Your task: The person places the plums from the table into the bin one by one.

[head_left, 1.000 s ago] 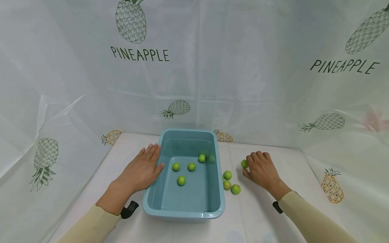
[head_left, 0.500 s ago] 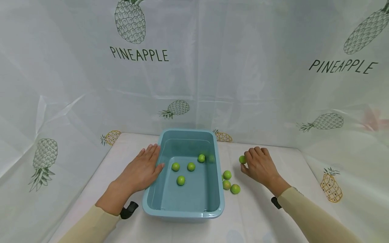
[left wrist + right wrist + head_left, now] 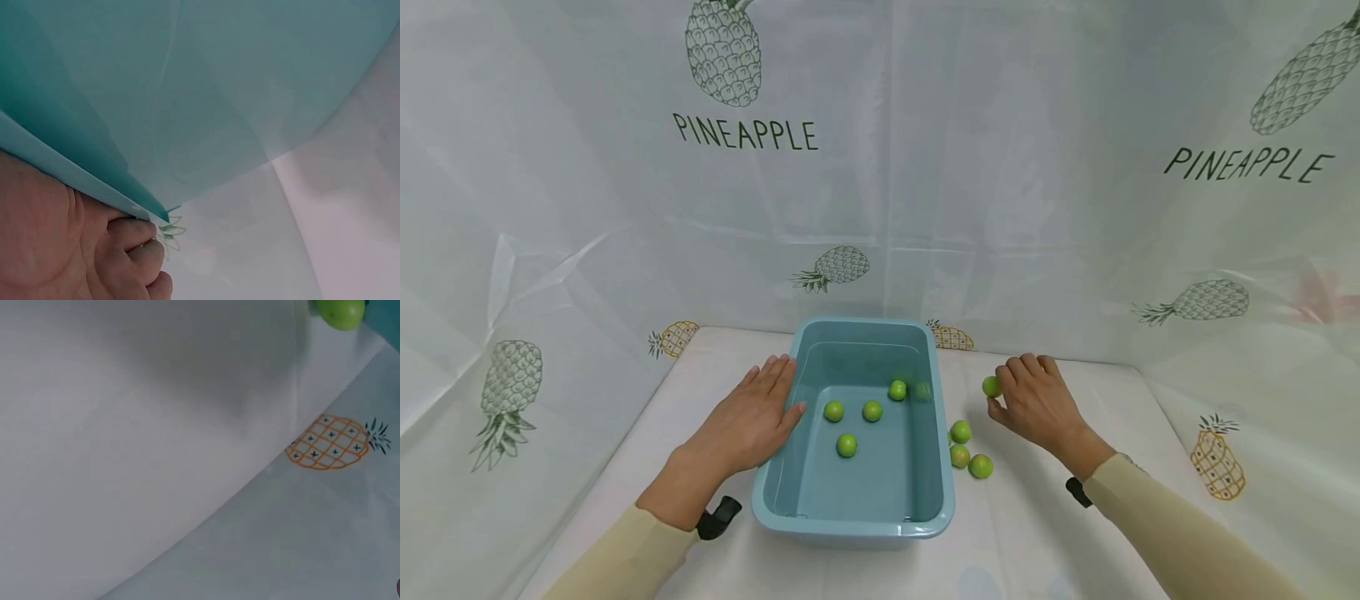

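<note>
My left hand (image 3: 747, 421) lies with straight fingers across the left rim of a blue plastic basin (image 3: 872, 529). In the left wrist view, this hand (image 3: 69, 231) shows from below against the rim. Inside the basin sit several green limes, among them one lime (image 3: 847, 445) nearest me. To the right of the basin, my right hand (image 3: 1041, 408) pinches another lime (image 3: 992, 387) between thumb and fingers, above the table. Several limes rest on the table against or near the basin's right side, including a yellowish one (image 3: 959, 456).
A white cloth (image 3: 1037, 533) covers the table. Pineapple-printed sheeting (image 3: 1037, 208) hangs behind and at both sides. In the right wrist view, a lime (image 3: 340, 311) shows at the top beside a teal edge of the basin (image 3: 387, 319).
My right hand has moved a little left and away from me, carrying the pinched lime towards the basin. The left hand, the basin and the other limes stay where they were.
</note>
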`<action>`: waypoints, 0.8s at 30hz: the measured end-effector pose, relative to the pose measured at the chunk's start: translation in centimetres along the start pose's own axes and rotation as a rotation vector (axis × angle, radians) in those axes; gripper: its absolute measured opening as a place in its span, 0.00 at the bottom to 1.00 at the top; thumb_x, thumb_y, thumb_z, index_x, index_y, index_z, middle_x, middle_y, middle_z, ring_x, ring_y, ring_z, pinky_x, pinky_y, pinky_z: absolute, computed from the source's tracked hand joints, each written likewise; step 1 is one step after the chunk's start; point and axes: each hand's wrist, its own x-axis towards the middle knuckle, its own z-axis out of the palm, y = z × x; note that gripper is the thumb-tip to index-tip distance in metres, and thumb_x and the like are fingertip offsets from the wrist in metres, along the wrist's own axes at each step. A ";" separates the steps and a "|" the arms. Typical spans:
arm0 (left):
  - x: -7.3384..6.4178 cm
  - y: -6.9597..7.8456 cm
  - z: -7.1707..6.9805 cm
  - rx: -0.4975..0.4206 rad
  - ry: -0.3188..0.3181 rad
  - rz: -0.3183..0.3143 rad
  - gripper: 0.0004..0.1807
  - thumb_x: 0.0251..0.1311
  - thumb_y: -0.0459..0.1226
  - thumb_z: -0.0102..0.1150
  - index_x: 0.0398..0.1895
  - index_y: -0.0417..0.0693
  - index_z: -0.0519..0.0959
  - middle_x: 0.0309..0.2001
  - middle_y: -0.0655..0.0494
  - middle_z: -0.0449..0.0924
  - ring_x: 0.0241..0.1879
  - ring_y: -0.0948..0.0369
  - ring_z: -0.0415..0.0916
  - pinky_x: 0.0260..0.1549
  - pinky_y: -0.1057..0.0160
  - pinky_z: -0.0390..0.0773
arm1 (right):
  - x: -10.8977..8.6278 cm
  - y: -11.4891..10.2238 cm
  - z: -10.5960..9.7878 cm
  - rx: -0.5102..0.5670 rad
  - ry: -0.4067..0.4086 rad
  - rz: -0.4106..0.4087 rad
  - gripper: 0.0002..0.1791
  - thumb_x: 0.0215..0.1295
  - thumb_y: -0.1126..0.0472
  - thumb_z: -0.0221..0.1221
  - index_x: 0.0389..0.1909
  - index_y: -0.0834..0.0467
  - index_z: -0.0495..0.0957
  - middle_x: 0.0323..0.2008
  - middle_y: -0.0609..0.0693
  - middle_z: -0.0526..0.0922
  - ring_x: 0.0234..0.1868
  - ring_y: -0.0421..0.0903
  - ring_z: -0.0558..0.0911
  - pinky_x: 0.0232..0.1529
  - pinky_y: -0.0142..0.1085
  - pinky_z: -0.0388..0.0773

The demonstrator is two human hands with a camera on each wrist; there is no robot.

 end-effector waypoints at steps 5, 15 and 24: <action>0.0 0.0 -0.1 0.009 0.005 0.006 0.39 0.80 0.47 0.50 0.80 0.28 0.57 0.80 0.32 0.58 0.81 0.37 0.54 0.79 0.37 0.57 | 1.6 -0.5 -1.1 0.031 0.051 -0.008 0.20 0.59 0.48 0.67 0.34 0.60 0.72 0.30 0.54 0.74 0.37 0.55 0.76 0.45 0.51 0.77; 0.0 0.2 -0.2 0.037 -0.006 0.003 0.39 0.80 0.47 0.50 0.80 0.27 0.57 0.80 0.32 0.57 0.81 0.37 0.54 0.79 0.37 0.57 | 5.8 -2.7 -4.1 0.114 0.146 -0.015 0.18 0.64 0.47 0.58 0.32 0.59 0.71 0.31 0.54 0.75 0.37 0.56 0.76 0.43 0.52 0.74; 0.1 0.2 -0.2 0.031 -0.012 -0.008 0.39 0.80 0.47 0.50 0.80 0.27 0.57 0.80 0.32 0.57 0.81 0.37 0.54 0.79 0.37 0.56 | 10.2 -6.1 -5.9 0.216 0.196 -0.024 0.19 0.63 0.46 0.61 0.33 0.59 0.72 0.32 0.54 0.76 0.37 0.55 0.74 0.43 0.51 0.72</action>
